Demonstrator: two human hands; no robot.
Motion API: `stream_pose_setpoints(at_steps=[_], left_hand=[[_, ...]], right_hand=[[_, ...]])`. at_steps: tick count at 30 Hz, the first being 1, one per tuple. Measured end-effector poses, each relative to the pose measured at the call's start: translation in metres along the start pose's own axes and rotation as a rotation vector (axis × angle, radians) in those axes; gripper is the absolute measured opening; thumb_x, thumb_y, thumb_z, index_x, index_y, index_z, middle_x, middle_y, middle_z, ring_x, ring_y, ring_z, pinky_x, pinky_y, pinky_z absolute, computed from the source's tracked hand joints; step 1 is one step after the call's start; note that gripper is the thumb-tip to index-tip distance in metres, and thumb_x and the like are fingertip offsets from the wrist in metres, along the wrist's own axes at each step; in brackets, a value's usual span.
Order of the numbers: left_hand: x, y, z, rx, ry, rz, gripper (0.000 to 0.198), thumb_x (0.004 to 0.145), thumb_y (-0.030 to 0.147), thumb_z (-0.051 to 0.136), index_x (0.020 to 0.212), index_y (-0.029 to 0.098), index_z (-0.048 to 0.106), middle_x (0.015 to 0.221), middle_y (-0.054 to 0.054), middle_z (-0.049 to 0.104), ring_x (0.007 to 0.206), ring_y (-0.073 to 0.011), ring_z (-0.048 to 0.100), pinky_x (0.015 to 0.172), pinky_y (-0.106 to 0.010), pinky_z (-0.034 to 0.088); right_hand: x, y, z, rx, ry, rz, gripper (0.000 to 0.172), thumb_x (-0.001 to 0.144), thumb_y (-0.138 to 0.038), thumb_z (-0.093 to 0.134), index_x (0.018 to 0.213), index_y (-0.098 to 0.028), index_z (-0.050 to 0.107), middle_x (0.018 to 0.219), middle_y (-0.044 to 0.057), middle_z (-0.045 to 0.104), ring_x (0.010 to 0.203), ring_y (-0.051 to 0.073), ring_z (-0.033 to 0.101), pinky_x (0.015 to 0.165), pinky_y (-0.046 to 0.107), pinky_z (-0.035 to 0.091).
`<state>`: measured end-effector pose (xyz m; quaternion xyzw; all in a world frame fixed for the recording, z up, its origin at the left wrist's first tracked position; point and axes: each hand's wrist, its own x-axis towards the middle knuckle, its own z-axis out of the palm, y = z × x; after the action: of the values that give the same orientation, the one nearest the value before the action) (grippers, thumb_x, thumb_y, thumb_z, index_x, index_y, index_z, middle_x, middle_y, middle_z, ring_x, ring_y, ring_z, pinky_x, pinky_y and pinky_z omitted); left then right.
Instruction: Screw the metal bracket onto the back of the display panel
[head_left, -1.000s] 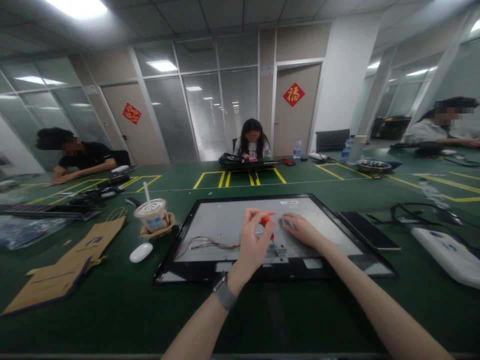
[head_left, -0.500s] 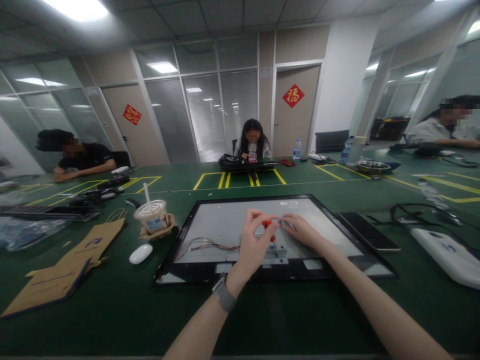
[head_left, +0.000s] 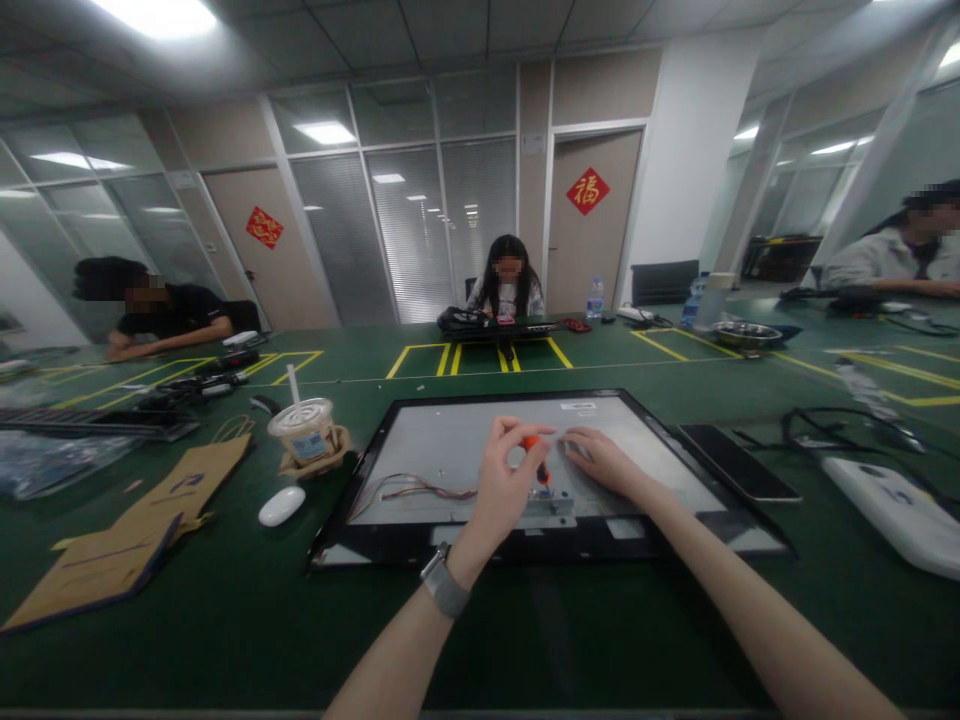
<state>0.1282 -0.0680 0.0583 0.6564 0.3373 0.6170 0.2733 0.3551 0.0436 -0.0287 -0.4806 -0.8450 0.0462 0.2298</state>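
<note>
A monitor panel [head_left: 450, 440] lies face down on the green table, grey metal back up inside a black frame. My left hand [head_left: 504, 487] pinches the orange handle of a small screwdriver [head_left: 537, 458], held upright with its tip on a metal bracket [head_left: 556, 500] near the panel's front edge. My right hand [head_left: 600, 460] rests flat on the panel just right of the screwdriver, fingers stretched toward it. A bundle of coloured wires [head_left: 409, 489] runs along the panel's back to the left of my left hand.
A lidded drink cup with a straw [head_left: 304, 428], a white mouse [head_left: 282, 505] and brown paper bags [head_left: 142, 520] lie to the left. A dark phone [head_left: 736, 459], black cables [head_left: 832, 425] and a white device [head_left: 900, 510] lie to the right. Three people sit at the far side.
My left hand's fingers have shifted around the screwdriver handle, which stays on the same spot. My right hand has barely moved.
</note>
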Motion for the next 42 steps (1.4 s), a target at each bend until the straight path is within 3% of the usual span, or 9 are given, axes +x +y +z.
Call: stream_pose_setpoints(at_steps=[6, 9, 15, 23, 27, 31, 33, 38, 42], left_hand=[[-0.001, 0.001, -0.0005, -0.082, -0.041, -0.035, 0.032, 0.101, 0.03, 0.046, 0.121, 0.018, 0.067, 0.097, -0.006, 0.063, 0.09, -0.018, 0.06, 0.087, -0.032, 0.048], [-0.0012, -0.0002, -0.0008, -0.107, -0.061, -0.055, 0.033, 0.103, 0.031, 0.042, 0.117, 0.017, 0.069, 0.101, -0.008, 0.066, 0.094, -0.0192, 0.061, 0.09, -0.033, 0.048], [-0.0007, -0.0038, -0.0001, -0.011, -0.017, -0.005, 0.02, 0.092, 0.034, 0.064, 0.1, 0.021, 0.077, 0.095, -0.004, 0.054, 0.089, -0.0179, 0.058, 0.09, -0.034, 0.047], [0.0, -0.0033, -0.001, -0.083, -0.031, -0.024, 0.032, 0.102, 0.028, 0.043, 0.119, 0.018, 0.069, 0.097, -0.007, 0.065, 0.094, -0.0186, 0.061, 0.089, -0.032, 0.047], [0.001, -0.0024, -0.001, -0.066, -0.003, -0.042, 0.025, 0.097, 0.03, 0.054, 0.109, 0.019, 0.074, 0.101, -0.006, 0.061, 0.097, -0.0192, 0.06, 0.091, -0.033, 0.047], [0.0016, -0.0007, -0.0006, -0.009, 0.039, -0.021, 0.018, 0.088, 0.03, 0.069, 0.1, 0.021, 0.078, 0.087, -0.002, 0.053, 0.085, -0.0177, 0.058, 0.088, -0.034, 0.048], [0.001, -0.0007, -0.0005, -0.009, 0.037, -0.012, 0.016, 0.089, 0.028, 0.067, 0.099, 0.021, 0.078, 0.085, -0.002, 0.053, 0.084, -0.0176, 0.058, 0.087, -0.034, 0.048], [-0.0017, -0.0031, -0.0002, -0.079, -0.002, -0.037, 0.027, 0.098, 0.027, 0.053, 0.119, 0.02, 0.069, 0.098, -0.005, 0.061, 0.092, -0.0176, 0.061, 0.088, -0.031, 0.048], [-0.0012, -0.0041, 0.0003, -0.089, -0.011, -0.05, 0.026, 0.099, 0.028, 0.051, 0.114, 0.019, 0.07, 0.102, -0.008, 0.065, 0.097, -0.019, 0.061, 0.091, -0.032, 0.048]], right_hand=[[-0.0009, 0.0, 0.0002, -0.002, 0.004, -0.008, 0.035, 0.094, -0.025, 0.051, 0.121, -0.018, 0.071, 0.128, 0.015, 0.069, 0.119, 0.03, 0.064, 0.107, 0.045, 0.046], [-0.0013, -0.0006, -0.0005, 0.007, 0.012, -0.011, 0.034, 0.094, -0.025, 0.051, 0.12, -0.019, 0.072, 0.127, 0.015, 0.069, 0.118, 0.03, 0.064, 0.107, 0.046, 0.046], [0.0001, 0.0004, -0.0004, 0.003, 0.008, -0.01, 0.034, 0.093, -0.024, 0.052, 0.121, -0.019, 0.072, 0.127, 0.014, 0.069, 0.119, 0.03, 0.064, 0.107, 0.045, 0.045], [-0.0014, 0.0006, 0.0006, -0.032, 0.004, -0.015, 0.036, 0.095, -0.025, 0.05, 0.123, -0.017, 0.07, 0.13, 0.016, 0.067, 0.12, 0.029, 0.063, 0.108, 0.044, 0.045], [-0.0007, 0.0009, 0.0011, -0.029, 0.004, -0.012, 0.035, 0.095, -0.025, 0.05, 0.123, -0.018, 0.071, 0.128, 0.015, 0.068, 0.119, 0.029, 0.064, 0.107, 0.043, 0.046], [0.0006, 0.0026, 0.0025, -0.016, 0.006, -0.014, 0.034, 0.094, -0.025, 0.052, 0.121, -0.019, 0.071, 0.127, 0.015, 0.069, 0.118, 0.029, 0.064, 0.105, 0.044, 0.047], [0.0007, 0.0029, 0.0029, -0.014, 0.01, -0.013, 0.034, 0.093, -0.025, 0.052, 0.121, -0.019, 0.071, 0.127, 0.015, 0.069, 0.118, 0.029, 0.064, 0.105, 0.045, 0.048], [-0.0009, 0.0011, 0.0006, -0.002, 0.02, -0.036, 0.033, 0.094, -0.024, 0.052, 0.12, -0.018, 0.071, 0.127, 0.015, 0.069, 0.117, 0.029, 0.065, 0.105, 0.044, 0.047], [-0.0016, -0.0003, -0.0007, 0.002, 0.022, -0.03, 0.034, 0.094, -0.025, 0.052, 0.121, -0.018, 0.071, 0.127, 0.015, 0.069, 0.118, 0.029, 0.065, 0.107, 0.045, 0.047]])
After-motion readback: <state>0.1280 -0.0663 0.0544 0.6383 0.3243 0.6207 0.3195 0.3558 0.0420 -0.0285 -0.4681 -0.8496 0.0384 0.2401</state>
